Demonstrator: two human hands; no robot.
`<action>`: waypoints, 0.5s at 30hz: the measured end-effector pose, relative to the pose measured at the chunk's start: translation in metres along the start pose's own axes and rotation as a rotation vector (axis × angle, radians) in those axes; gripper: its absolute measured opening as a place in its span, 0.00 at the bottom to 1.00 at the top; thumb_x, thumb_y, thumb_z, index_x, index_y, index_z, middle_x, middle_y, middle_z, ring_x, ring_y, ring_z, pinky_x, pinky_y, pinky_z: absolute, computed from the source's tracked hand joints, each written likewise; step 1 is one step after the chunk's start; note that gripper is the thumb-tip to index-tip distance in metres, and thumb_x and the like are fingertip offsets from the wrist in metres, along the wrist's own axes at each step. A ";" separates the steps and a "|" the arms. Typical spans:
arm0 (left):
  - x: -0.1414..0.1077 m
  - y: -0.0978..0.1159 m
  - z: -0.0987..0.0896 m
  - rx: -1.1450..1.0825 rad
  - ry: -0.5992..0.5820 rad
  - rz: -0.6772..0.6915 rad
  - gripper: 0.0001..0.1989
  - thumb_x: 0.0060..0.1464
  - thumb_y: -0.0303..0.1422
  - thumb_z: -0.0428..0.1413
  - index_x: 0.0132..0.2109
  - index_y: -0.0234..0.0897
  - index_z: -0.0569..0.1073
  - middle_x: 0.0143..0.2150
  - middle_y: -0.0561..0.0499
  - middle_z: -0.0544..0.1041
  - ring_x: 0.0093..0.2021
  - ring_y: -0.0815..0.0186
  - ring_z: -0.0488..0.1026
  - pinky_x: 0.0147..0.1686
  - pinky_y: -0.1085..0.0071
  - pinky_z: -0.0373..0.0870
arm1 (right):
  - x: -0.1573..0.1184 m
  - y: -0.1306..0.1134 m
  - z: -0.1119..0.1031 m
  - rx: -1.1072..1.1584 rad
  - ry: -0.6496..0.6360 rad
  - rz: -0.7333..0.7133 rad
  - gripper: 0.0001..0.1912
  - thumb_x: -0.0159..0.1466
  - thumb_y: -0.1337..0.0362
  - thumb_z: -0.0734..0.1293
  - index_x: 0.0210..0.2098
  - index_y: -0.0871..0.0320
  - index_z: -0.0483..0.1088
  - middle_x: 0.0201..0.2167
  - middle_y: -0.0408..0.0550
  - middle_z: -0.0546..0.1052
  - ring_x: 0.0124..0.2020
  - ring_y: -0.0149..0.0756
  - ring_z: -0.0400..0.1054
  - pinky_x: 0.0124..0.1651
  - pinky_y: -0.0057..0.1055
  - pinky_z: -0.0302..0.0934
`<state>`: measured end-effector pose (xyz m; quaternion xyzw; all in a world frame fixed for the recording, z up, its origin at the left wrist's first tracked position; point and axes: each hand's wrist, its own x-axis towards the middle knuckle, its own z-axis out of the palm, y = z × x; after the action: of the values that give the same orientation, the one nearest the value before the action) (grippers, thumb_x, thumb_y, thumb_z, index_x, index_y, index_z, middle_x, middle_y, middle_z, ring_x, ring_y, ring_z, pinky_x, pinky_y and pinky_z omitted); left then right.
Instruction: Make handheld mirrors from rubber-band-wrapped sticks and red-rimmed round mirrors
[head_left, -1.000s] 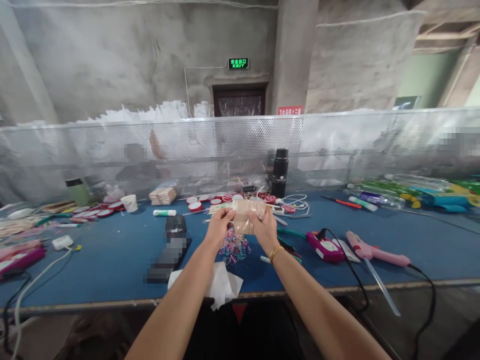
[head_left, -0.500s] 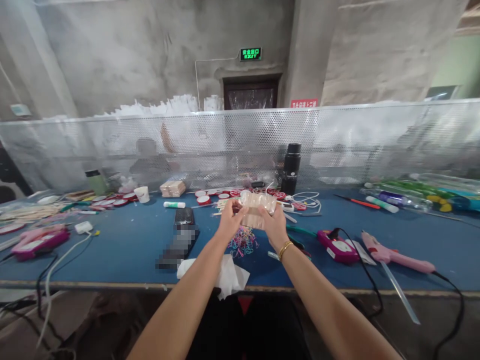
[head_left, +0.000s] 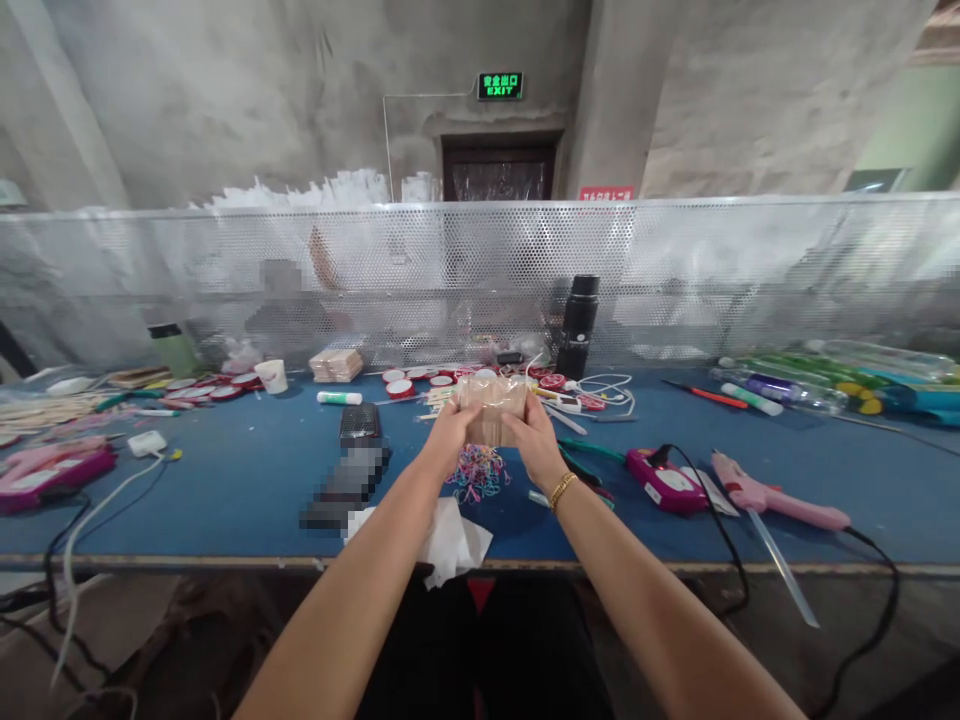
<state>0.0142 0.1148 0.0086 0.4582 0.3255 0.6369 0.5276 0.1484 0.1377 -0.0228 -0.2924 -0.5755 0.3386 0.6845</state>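
While a black bottle (head_left: 578, 328) stands behind, I hold a clear-wrapped wooden bundle (head_left: 491, 409) between my left hand (head_left: 449, 430) and right hand (head_left: 537, 432), thumbs on its near face, forearms converging over the blue desk (head_left: 247, 470) above colorful clips (head_left: 480, 474).

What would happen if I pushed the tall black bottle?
The black bottle might tip if pushed near its top, since it stands upright and is much taller than wide. Once down, it would probably roll, because its sides look round. It would likely feel stiff, with its smooth, hard-looking body. I can't tell how full it is.
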 end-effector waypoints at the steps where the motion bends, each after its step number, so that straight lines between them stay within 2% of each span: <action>1: 0.001 0.000 0.000 -0.007 0.005 -0.009 0.25 0.42 0.41 0.69 0.47 0.36 0.77 0.40 0.44 0.84 0.39 0.54 0.81 0.44 0.58 0.76 | 0.000 -0.001 0.000 0.040 -0.031 0.012 0.20 0.56 0.56 0.68 0.47 0.55 0.72 0.45 0.48 0.79 0.44 0.42 0.72 0.51 0.40 0.68; 4: 0.003 -0.001 -0.003 0.035 0.026 -0.006 0.23 0.49 0.48 0.64 0.47 0.36 0.78 0.40 0.43 0.84 0.39 0.55 0.81 0.42 0.59 0.76 | 0.000 -0.002 0.001 0.085 -0.054 0.028 0.20 0.58 0.55 0.67 0.49 0.55 0.70 0.48 0.49 0.78 0.46 0.42 0.71 0.54 0.40 0.67; 8: 0.008 -0.003 -0.013 0.194 0.160 0.040 0.24 0.52 0.54 0.60 0.42 0.37 0.78 0.37 0.45 0.83 0.36 0.57 0.80 0.37 0.63 0.75 | 0.000 0.000 0.001 -0.063 -0.005 -0.048 0.18 0.61 0.55 0.66 0.48 0.56 0.70 0.45 0.49 0.78 0.45 0.42 0.71 0.54 0.40 0.65; 12: 0.011 -0.006 -0.022 0.268 0.184 0.069 0.19 0.53 0.51 0.61 0.38 0.38 0.78 0.31 0.48 0.80 0.33 0.58 0.77 0.33 0.65 0.73 | -0.001 0.001 0.000 -0.212 0.039 -0.093 0.15 0.62 0.55 0.64 0.45 0.55 0.71 0.41 0.49 0.78 0.43 0.44 0.70 0.51 0.41 0.65; 15: 0.011 -0.006 -0.021 0.318 0.167 0.086 0.13 0.52 0.45 0.61 0.34 0.39 0.78 0.27 0.50 0.78 0.32 0.59 0.76 0.32 0.66 0.73 | -0.002 0.002 -0.001 -0.248 0.083 -0.101 0.16 0.62 0.54 0.64 0.45 0.56 0.71 0.41 0.51 0.78 0.43 0.46 0.70 0.51 0.44 0.64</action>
<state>-0.0033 0.1287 -0.0019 0.4952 0.4448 0.6351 0.3919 0.1493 0.1374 -0.0254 -0.3591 -0.5983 0.2176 0.6825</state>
